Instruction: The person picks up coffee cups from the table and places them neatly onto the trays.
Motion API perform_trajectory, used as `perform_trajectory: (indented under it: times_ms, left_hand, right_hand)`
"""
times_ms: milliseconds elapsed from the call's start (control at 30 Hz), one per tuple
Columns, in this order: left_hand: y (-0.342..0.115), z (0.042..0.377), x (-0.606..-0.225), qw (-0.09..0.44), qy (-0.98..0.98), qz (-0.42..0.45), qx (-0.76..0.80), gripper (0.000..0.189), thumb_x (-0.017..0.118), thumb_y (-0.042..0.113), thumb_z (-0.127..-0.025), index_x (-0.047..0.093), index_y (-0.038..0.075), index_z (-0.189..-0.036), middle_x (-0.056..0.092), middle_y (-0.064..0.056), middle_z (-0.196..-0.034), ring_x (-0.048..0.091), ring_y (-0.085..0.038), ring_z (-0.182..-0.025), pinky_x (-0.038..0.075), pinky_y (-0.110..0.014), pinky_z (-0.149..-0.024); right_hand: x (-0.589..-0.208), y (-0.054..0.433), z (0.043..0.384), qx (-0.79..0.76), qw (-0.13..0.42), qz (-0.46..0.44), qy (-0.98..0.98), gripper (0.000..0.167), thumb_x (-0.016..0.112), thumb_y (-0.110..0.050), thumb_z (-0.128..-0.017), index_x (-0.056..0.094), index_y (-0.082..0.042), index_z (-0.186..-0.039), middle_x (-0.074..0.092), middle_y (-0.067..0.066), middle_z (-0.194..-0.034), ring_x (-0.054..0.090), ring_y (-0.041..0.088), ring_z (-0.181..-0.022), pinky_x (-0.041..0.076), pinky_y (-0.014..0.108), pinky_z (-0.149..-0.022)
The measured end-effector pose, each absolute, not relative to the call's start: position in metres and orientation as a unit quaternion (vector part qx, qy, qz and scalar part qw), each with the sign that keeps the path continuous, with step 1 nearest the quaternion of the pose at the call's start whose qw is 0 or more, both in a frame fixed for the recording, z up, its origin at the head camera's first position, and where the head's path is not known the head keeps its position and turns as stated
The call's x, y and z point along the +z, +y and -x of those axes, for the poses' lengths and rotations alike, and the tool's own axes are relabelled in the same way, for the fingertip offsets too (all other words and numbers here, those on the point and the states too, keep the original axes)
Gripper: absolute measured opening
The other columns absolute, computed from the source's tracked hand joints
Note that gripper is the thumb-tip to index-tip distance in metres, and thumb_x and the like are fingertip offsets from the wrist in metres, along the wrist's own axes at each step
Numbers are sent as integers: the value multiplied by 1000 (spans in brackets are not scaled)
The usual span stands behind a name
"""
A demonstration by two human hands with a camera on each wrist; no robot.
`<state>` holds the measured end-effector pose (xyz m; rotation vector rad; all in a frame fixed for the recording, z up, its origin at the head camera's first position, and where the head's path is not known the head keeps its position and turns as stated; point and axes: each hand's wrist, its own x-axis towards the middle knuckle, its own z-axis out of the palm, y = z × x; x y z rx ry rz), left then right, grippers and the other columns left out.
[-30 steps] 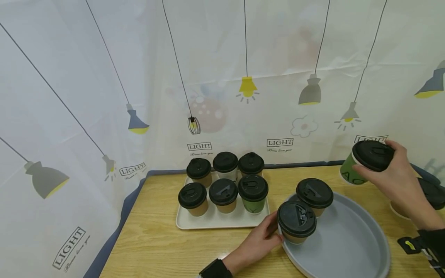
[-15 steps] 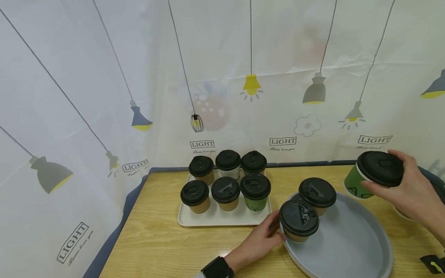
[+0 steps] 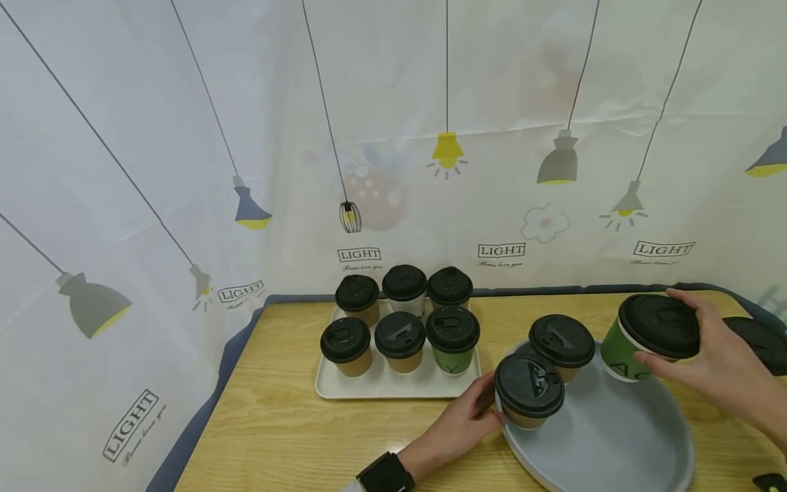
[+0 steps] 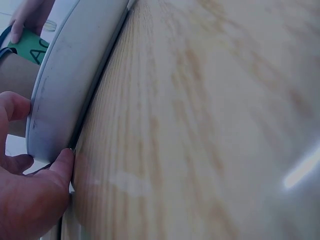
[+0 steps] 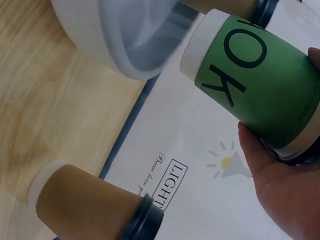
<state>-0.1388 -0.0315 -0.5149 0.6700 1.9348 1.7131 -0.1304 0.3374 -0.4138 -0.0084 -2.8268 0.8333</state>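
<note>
My right hand (image 3: pixel 719 365) grips a green paper cup (image 3: pixel 621 355) by its black lid and upper side, over the far right edge of a round grey tray (image 3: pixel 615 437). Dark letters show on the cup's green side (image 5: pixel 250 75) in the right wrist view. My left hand (image 3: pixel 458 424) holds the tray's left rim, with fingertips at its wall (image 4: pixel 75 75) in the left wrist view. Right beside those fingers a brown lidded cup (image 3: pixel 530 386) stands on the tray, and another brown lidded cup (image 3: pixel 561 342) is just behind it.
A white rectangular tray (image 3: pixel 393 389) at the left bears several lidded cups, brown, white and green. To the right, partly behind my right forearm, another brown cup (image 5: pixel 90 200) stands on the wooden table (image 3: pixel 270 417). A printed cloth (image 3: pixel 393 137) hangs behind the table.
My right hand has brought the green cup down and, most recently, leftward to the round tray's far right edge. My left hand keeps its place at the rim; the view has shifted slightly.
</note>
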Motion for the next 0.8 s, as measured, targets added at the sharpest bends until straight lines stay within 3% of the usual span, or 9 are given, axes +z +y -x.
perform_trajectory:
  times_ms: [367,800]
  left_hand:
    - [-31,139,-516,232,705,-240,626,66,58,20,-102,30,19,-162,34,-2,-165,37,-13,-149,35,-23,-116]
    - [-32,139,-515,241,702,-237,627,66,57,20,-103,29,20,-163,33,-2,-166,36,-13,-149,35,-22,-115]
  right_hand:
    - [-436,333,133,292,87,-31,-952,117,88,-38,-82,13,4,-160,27,48,-147,42,69,-113,41,76,-79]
    - [-451,331,137,299,84,-62,-949,117,92,-34,-78,17,9,-157,32,47,-140,50,65,-107,46,72,-77]
